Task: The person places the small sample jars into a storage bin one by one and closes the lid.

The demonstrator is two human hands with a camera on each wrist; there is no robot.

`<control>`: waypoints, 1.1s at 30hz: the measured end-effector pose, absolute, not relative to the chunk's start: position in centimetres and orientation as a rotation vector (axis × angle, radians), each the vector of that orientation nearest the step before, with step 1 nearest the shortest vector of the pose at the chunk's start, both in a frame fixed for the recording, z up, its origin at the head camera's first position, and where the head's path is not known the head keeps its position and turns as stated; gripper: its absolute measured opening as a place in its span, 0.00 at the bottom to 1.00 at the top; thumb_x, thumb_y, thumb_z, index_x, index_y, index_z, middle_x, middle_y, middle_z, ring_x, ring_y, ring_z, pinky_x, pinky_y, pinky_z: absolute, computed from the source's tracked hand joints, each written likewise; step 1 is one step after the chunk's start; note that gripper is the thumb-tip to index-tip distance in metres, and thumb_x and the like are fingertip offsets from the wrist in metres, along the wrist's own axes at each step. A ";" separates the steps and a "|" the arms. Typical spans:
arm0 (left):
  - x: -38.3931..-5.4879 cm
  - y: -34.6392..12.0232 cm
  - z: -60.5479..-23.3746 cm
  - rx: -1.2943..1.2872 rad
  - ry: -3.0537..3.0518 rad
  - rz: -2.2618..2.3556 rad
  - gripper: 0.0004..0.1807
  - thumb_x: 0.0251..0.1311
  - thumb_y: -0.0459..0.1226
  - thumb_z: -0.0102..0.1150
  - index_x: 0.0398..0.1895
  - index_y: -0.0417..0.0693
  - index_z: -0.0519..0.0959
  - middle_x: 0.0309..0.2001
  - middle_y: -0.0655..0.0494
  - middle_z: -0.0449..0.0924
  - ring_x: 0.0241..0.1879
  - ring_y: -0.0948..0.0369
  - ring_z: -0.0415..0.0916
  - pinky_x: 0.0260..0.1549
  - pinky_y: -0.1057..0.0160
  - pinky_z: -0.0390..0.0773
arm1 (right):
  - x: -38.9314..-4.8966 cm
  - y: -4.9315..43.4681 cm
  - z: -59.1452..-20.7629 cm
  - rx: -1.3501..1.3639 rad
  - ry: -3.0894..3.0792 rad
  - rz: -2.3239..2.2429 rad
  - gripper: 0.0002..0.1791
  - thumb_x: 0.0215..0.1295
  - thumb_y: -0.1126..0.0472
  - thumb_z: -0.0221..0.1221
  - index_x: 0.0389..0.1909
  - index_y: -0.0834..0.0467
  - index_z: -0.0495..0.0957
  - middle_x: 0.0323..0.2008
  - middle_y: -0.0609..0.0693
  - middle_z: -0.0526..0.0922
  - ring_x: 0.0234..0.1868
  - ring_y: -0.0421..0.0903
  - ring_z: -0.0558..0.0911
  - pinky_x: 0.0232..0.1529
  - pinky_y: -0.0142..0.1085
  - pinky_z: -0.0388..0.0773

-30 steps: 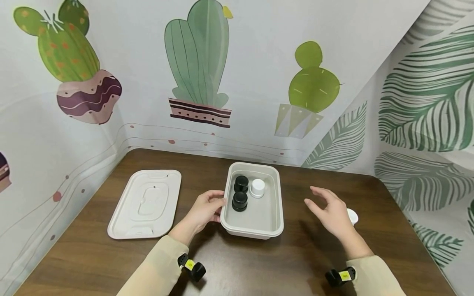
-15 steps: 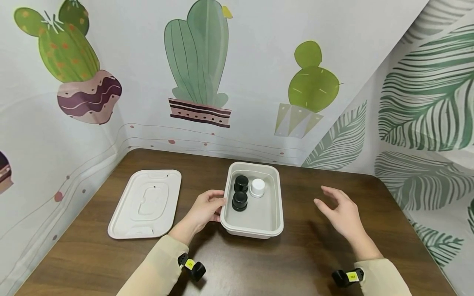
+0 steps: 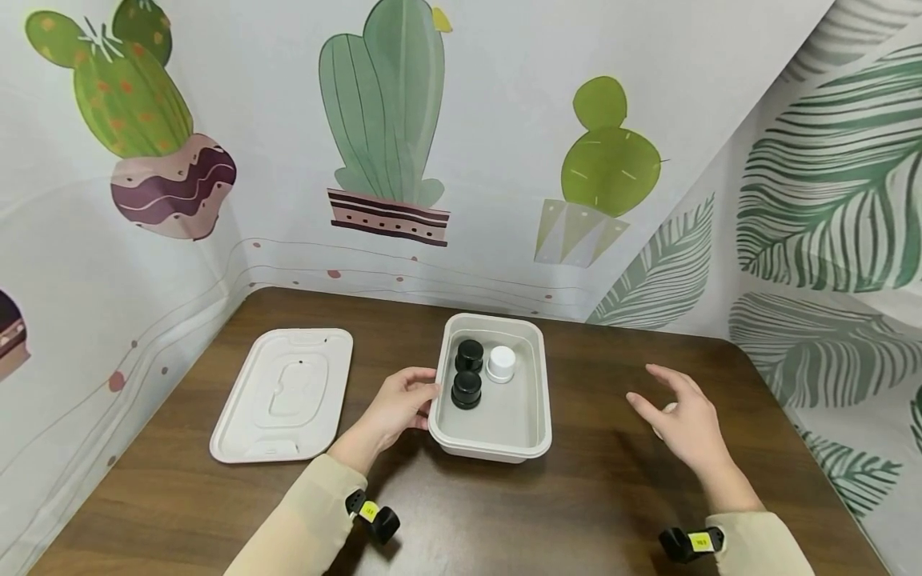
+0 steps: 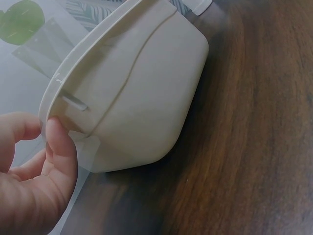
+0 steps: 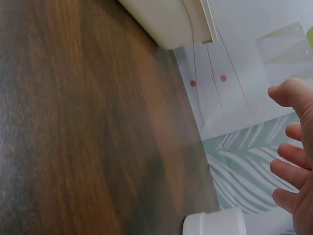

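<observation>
In the head view my left hand (image 3: pixel 392 410) grips the left rim of a cream plastic storage box (image 3: pixel 504 428) that stands on the table. The left wrist view shows thumb and fingers pinching the box's rim (image 4: pixel 55 81). Inside the box are two black round-capped jars (image 3: pixel 467 387), one behind the other, and a white one (image 3: pixel 501 363) beside them. My right hand (image 3: pixel 687 428) hovers over the table to the right, fingers parted and holding nothing. Under it a white jar (image 5: pixel 217 223) stands on the table, mostly hidden by the hand in the head view.
A cream lid (image 3: pixel 266 432) lies flat on the brown wooden table (image 3: pixel 490 528), left of the box. Behind the table's far edge hangs a white cloth (image 3: pixel 497 152) printed with cacti and leaves.
My right hand has moved right, away from the box, to above the white jar. The left hand and the box have stayed in place.
</observation>
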State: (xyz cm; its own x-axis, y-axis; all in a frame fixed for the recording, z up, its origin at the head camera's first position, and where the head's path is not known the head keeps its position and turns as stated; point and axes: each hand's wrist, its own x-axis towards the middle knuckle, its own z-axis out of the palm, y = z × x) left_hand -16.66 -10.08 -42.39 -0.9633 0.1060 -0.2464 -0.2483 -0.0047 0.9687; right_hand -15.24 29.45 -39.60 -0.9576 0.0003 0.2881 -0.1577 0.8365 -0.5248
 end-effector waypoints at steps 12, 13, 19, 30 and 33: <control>-16.7 -10.2 -42.3 -0.128 2.023 2.056 0.21 0.61 0.33 0.55 0.57 0.36 0.69 0.43 0.37 0.79 0.24 0.61 0.76 0.18 0.66 0.77 | -14.8 30.9 -39.9 0.091 -2.701 0.820 0.33 0.57 0.52 0.64 0.59 0.65 0.69 0.57 0.68 0.70 0.57 0.66 0.69 0.49 0.59 0.65; -16.7 -10.2 -42.3 -0.125 2.023 2.055 0.21 0.61 0.33 0.55 0.57 0.36 0.69 0.43 0.37 0.79 0.24 0.61 0.76 0.19 0.66 0.77 | -14.8 31.0 -40.0 0.082 -2.704 0.819 0.33 0.57 0.51 0.64 0.59 0.65 0.69 0.57 0.69 0.70 0.57 0.66 0.69 0.49 0.60 0.65; -16.8 -10.1 -42.4 -0.131 2.024 2.057 0.20 0.60 0.33 0.55 0.56 0.37 0.70 0.42 0.37 0.79 0.24 0.60 0.77 0.19 0.66 0.78 | -14.6 31.8 -40.3 0.028 -2.733 0.829 0.35 0.58 0.50 0.64 0.61 0.66 0.67 0.59 0.70 0.67 0.58 0.67 0.67 0.48 0.61 0.65; -16.7 -10.1 -42.4 -0.140 2.020 2.049 0.20 0.60 0.33 0.55 0.56 0.38 0.70 0.41 0.39 0.79 0.25 0.60 0.76 0.19 0.65 0.77 | -14.3 32.7 -41.2 -0.007 -2.735 0.858 0.39 0.55 0.52 0.65 0.62 0.70 0.63 0.59 0.74 0.64 0.58 0.69 0.63 0.47 0.61 0.64; -16.7 -10.1 -42.3 -0.142 2.025 2.048 0.20 0.60 0.33 0.55 0.56 0.38 0.70 0.41 0.39 0.79 0.25 0.60 0.76 0.19 0.66 0.77 | -14.3 32.9 -41.4 -0.024 -2.737 0.871 0.41 0.55 0.52 0.65 0.62 0.71 0.62 0.59 0.74 0.63 0.59 0.69 0.62 0.47 0.60 0.64</control>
State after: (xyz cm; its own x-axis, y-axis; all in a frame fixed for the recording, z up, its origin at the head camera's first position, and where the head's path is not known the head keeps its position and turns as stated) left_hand -16.71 -10.14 -42.33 -0.9622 0.1134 -0.2477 -0.2490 0.0031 0.9685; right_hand -14.32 32.88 -41.42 -0.9638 0.0963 0.2485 -0.0651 0.8191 -0.5700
